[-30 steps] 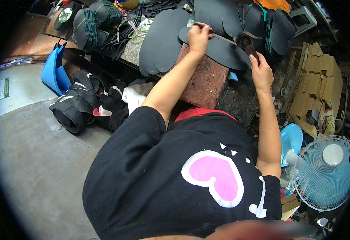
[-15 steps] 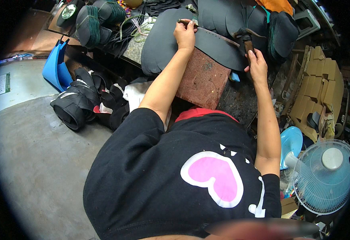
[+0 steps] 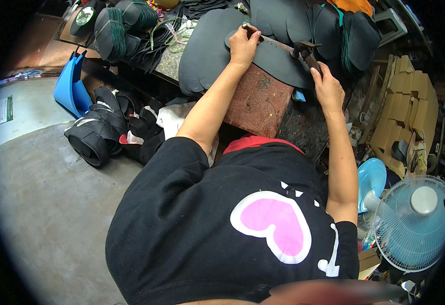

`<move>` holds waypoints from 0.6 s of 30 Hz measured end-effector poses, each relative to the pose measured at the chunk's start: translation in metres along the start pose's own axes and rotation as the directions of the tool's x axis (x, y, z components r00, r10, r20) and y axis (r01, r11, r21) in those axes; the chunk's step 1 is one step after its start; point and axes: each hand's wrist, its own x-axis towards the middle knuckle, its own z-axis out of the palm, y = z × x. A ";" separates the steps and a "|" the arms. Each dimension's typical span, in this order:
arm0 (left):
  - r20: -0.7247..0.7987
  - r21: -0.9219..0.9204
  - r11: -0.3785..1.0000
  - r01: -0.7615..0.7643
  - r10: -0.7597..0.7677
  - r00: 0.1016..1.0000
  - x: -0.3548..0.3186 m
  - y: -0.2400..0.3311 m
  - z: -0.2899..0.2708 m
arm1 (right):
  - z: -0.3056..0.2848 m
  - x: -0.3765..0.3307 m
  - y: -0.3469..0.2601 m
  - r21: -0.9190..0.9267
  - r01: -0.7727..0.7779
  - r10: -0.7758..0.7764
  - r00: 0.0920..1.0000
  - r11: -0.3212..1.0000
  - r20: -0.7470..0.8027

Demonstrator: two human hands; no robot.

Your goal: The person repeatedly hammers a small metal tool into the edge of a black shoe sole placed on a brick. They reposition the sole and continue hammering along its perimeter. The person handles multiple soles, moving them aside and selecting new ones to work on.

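Observation:
My left hand [image 3: 244, 49] is closed on a short dark rod-like tool [image 3: 251, 30], most of it hidden by the fingers. It stands at the far edge of a dark grey sole-shaped sheet [image 3: 282, 65], which lies over a reddish block [image 3: 258, 99]. A row of small marks runs along that far edge in a paler strip. My right hand [image 3: 328, 89] grips a hammer [image 3: 311, 61] by its dark handle. The hammer head hangs over the right part of the sheet, to the right of my left hand.
More dark grey soles [image 3: 207, 51] lie left of and beyond the block. Bundles tied with green cord [image 3: 111, 33] stand at the back left. Black straps [image 3: 98, 127] are heaped near a blue folded sheet [image 3: 72, 86]. Cardboard boxes [image 3: 410, 101] and a fan [image 3: 410, 223] stand at right.
My left hand has shifted a little to the right along the sheet's edge with the rod-like tool. The hammer has tilted, its head swinging left, and my right hand has moved slightly.

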 end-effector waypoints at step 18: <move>-0.012 -0.004 1.000 0.014 -0.014 1.000 -0.013 0.013 0.019 | -0.010 -0.002 -0.004 0.064 -0.061 0.060 0.998 0.996 0.016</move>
